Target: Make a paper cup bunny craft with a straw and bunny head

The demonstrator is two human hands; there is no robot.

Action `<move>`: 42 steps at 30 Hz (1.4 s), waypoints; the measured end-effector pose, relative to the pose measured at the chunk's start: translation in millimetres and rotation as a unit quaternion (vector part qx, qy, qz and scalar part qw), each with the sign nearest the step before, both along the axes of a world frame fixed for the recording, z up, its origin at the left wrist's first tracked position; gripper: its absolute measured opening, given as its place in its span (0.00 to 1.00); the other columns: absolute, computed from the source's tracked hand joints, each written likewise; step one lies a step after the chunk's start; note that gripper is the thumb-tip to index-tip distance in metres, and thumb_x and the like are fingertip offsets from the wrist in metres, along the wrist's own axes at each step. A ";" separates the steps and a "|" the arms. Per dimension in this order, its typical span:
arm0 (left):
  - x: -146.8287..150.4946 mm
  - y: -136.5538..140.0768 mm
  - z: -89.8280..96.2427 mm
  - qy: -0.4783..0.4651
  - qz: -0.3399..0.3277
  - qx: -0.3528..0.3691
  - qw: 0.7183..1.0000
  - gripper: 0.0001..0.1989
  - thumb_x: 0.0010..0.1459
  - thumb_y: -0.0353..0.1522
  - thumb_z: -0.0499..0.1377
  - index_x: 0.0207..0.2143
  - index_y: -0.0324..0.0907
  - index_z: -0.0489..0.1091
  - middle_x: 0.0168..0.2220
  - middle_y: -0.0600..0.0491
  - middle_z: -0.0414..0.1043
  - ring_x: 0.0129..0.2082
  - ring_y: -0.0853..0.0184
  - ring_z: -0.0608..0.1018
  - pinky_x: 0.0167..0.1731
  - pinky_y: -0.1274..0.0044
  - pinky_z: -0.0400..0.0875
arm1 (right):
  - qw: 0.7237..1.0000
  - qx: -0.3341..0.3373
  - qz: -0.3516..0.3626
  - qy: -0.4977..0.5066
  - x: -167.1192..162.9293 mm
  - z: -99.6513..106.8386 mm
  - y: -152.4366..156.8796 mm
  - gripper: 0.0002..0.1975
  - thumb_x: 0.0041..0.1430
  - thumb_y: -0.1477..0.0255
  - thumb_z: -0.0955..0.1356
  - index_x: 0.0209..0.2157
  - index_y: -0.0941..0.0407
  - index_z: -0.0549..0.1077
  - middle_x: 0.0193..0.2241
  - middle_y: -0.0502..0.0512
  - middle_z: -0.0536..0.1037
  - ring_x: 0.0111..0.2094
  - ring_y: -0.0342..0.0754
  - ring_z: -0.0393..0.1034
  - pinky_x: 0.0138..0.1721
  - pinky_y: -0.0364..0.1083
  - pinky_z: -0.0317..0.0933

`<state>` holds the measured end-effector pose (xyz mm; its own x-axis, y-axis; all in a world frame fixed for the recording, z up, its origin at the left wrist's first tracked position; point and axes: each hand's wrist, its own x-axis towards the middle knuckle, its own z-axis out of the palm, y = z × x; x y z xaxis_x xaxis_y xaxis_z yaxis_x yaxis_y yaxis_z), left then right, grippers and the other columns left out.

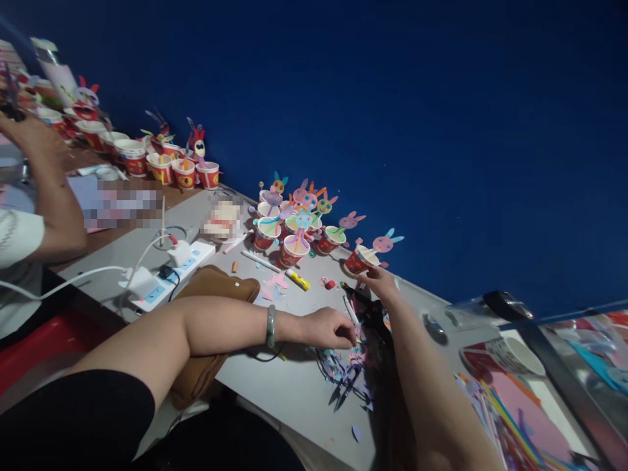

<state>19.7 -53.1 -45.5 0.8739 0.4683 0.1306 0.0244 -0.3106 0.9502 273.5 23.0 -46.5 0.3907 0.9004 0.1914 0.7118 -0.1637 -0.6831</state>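
Observation:
My right hand [379,285] reaches forward to the red and white paper cup [359,261] at the right end of the group, fingers at its near lower side. A pink paper rabbit [383,244] with blue ears rises from that cup, which leans slightly. My left hand [331,328], with a bracelet on the wrist, rests low over the table with its fingers curled in; whatever they may hold is hidden. Close by it lie a white pen [350,310], paper scraps [338,366] and scissors [343,391].
More cups with paper rabbits [297,248] stand left of my right hand. A yellow glue stick [297,280], brown pouch [216,282] and power strip [181,271] lie on the table [275,379]. At left is another person's arm [53,190]; coloured strips [515,418] lie at right.

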 end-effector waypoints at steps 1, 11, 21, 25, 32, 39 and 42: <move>0.0 0.0 0.1 0.001 0.000 -0.002 1.000 0.06 0.52 0.26 0.62 0.34 0.36 0.77 0.29 0.54 0.76 0.29 0.73 0.73 0.31 0.84 0.64 | 1.000 -0.010 -0.003 -0.021 1.4 1.2 -1.9 0.16 0.35 0.61 0.75 0.27 0.55 0.76 0.20 0.45 0.75 0.27 0.46 0.69 0.31 0.44 0.62; 1.6 -1.1 -3.0 0.015 0.000 0.012 1.000 0.07 0.52 0.27 0.63 0.36 0.36 0.78 0.32 0.52 0.78 0.32 0.71 0.76 0.32 0.83 0.65 | 0.970 -0.040 -0.085 -0.222 -10.9 17.3 -11.7 0.25 0.51 0.60 0.70 0.50 0.57 0.70 0.26 0.58 0.78 0.34 0.59 0.73 0.36 0.51 0.61; 0.6 0.3 1.4 0.016 -0.008 0.011 1.000 0.07 0.53 0.26 0.63 0.36 0.35 0.77 0.31 0.52 0.78 0.29 0.73 0.74 0.30 0.84 0.64 | 0.954 -0.095 -0.036 -0.283 -21.0 16.5 5.6 0.17 0.61 0.62 0.65 0.47 0.54 0.74 0.32 0.62 0.80 0.35 0.56 0.74 0.36 0.48 0.60; 0.5 0.4 0.5 0.010 -0.009 0.014 1.000 0.06 0.53 0.26 0.62 0.35 0.35 0.77 0.31 0.52 0.78 0.29 0.74 0.74 0.30 0.84 0.64 | 0.950 -0.109 -0.019 -0.291 -22.5 18.3 9.0 0.15 0.64 0.63 0.62 0.45 0.53 0.76 0.35 0.62 0.81 0.35 0.53 0.74 0.35 0.46 0.58; -1.3 0.7 3.5 0.022 -0.014 0.021 0.999 0.09 0.54 0.26 0.61 0.37 0.34 0.77 0.32 0.51 0.78 0.29 0.73 0.74 0.31 0.84 0.64 | 0.948 -0.132 -0.020 -0.290 -23.1 24.4 17.7 0.16 0.64 0.63 0.62 0.46 0.55 0.76 0.36 0.62 0.82 0.35 0.52 0.74 0.33 0.44 0.56; -3.1 1.1 8.7 0.026 -0.016 0.034 0.999 0.08 0.54 0.26 0.61 0.37 0.35 0.77 0.32 0.52 0.78 0.30 0.73 0.74 0.31 0.84 0.64 | 0.947 -0.135 -0.024 -0.289 -22.8 28.9 19.1 0.19 0.61 0.63 0.63 0.51 0.57 0.72 0.37 0.63 0.82 0.39 0.56 0.75 0.36 0.47 0.60; -3.7 0.9 10.4 0.031 -0.017 0.033 0.999 0.09 0.54 0.25 0.61 0.38 0.33 0.77 0.32 0.51 0.78 0.30 0.73 0.74 0.31 0.84 0.64 | 0.948 -0.140 -0.023 -0.286 -22.3 29.2 16.8 0.21 0.61 0.64 0.64 0.53 0.57 0.70 0.35 0.61 0.82 0.37 0.55 0.76 0.36 0.47 0.61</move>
